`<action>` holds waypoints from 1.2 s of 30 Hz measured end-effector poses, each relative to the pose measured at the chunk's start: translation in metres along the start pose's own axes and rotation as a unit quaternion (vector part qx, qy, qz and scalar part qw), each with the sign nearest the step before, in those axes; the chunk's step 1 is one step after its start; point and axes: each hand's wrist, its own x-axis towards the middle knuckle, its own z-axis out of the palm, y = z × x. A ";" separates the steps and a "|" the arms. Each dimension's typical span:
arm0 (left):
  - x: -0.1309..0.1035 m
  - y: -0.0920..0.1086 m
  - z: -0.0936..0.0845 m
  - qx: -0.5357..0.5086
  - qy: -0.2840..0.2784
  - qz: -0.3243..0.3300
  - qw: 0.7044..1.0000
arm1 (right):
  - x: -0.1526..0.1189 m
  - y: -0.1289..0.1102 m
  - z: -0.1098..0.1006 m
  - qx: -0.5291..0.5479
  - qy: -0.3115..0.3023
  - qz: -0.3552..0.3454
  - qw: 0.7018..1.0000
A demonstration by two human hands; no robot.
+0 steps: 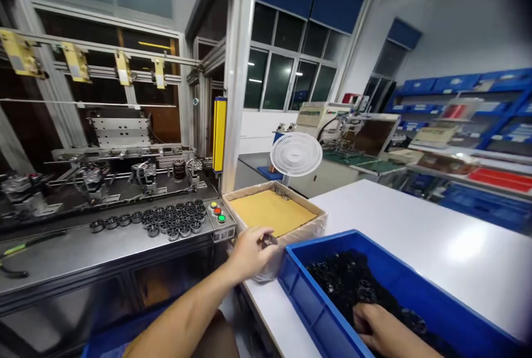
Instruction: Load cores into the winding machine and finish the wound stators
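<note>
My left hand (249, 252) is closed around a small dark round part (268, 240), beside the front left corner of a cardboard box (305, 230) lined with clear plastic. Its fingers partly cover that part, so its exact kind does not show. Down inside a blue plastic bin (320, 313), my right hand (376, 322) has its fingers curled among many black ring-shaped parts (336, 275). What those fingers grip, if anything, is hidden. A yellow sheet (266, 211) covers most of the box's inside, with a few small metallic parts (282, 194) at its far edge.
Several black ring parts (178, 216) stand grouped on the machine's metal ledge (124, 247), beside a button box (219, 218). An aluminium post (239, 86) rises behind the cardboard box. A white fan (296, 154) stands beyond the white table (386, 214).
</note>
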 end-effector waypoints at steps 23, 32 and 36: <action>-0.115 0.008 0.032 -0.286 -0.110 -0.101 0.946 | -0.079 -0.153 -0.037 0.135 0.335 -0.458 0.812; -0.112 0.009 0.036 -0.366 -0.171 -0.128 0.906 | -0.084 -0.157 -0.039 0.213 0.314 -0.446 0.811; -0.110 0.011 0.036 -0.365 -0.177 -0.143 0.903 | -0.084 -0.155 -0.039 0.206 0.305 -0.456 0.810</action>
